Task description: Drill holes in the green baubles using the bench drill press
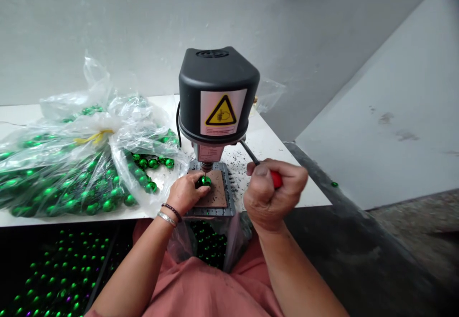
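My left hand (188,193) pinches a shiny green ball (205,181) on the brown board (217,193) of a small drill press (219,75). Directly over the ball is the thin drill bit (205,172); its tip meets or nearly meets the ball's top. My right hand (274,190) is wrapped round the red knob (276,179) of the press's metal lever (250,152), to the right of the machine. A warning label with a yellow triangle (221,113) marks the black motor cover. Part of the ball is hidden by my left fingers.
Clear plastic bags (103,159) full of green balls cover the left of the white table (290,183). Dark shavings (242,159) lie around the press base (230,202). Many more green balls (64,269) are below the table, some between my knees. One green piece (334,184) lies on the floor.
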`<state>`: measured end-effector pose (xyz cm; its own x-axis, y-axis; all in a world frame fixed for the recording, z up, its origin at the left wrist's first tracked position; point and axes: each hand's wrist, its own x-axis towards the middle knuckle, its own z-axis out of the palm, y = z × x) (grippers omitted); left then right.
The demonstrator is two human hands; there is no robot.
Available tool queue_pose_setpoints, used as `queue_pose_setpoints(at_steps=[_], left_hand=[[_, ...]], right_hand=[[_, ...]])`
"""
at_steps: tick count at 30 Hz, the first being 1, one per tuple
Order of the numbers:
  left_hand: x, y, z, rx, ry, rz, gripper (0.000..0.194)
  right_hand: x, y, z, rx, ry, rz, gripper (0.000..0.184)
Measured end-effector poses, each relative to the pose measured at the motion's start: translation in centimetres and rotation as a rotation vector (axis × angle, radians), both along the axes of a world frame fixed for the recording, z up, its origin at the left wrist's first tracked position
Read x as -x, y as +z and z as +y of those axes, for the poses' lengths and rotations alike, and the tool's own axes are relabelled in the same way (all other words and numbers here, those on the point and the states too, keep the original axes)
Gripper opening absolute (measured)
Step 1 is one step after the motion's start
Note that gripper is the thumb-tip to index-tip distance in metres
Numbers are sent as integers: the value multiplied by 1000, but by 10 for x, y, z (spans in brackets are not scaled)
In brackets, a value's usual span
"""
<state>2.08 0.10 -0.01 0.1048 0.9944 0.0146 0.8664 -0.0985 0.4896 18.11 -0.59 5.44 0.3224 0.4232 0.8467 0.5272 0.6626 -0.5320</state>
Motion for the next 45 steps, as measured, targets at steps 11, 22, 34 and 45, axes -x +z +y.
queue_pose_setpoints(at_steps=[11, 22, 34, 45], left_hand=[[15, 22, -31, 195, -112, -232, 24], [17, 13, -28, 385, 446, -1355, 44], [16, 11, -28, 432, 424, -1561, 7], [8, 9, -16, 281, 300, -994, 44]], right_hand=[[0, 76, 22, 78, 38, -23, 18], [-2, 70, 22, 45, 6, -63, 20], [-2, 70, 18, 122, 23, -47, 17], [-6, 96, 42, 263, 63, -67, 25]])
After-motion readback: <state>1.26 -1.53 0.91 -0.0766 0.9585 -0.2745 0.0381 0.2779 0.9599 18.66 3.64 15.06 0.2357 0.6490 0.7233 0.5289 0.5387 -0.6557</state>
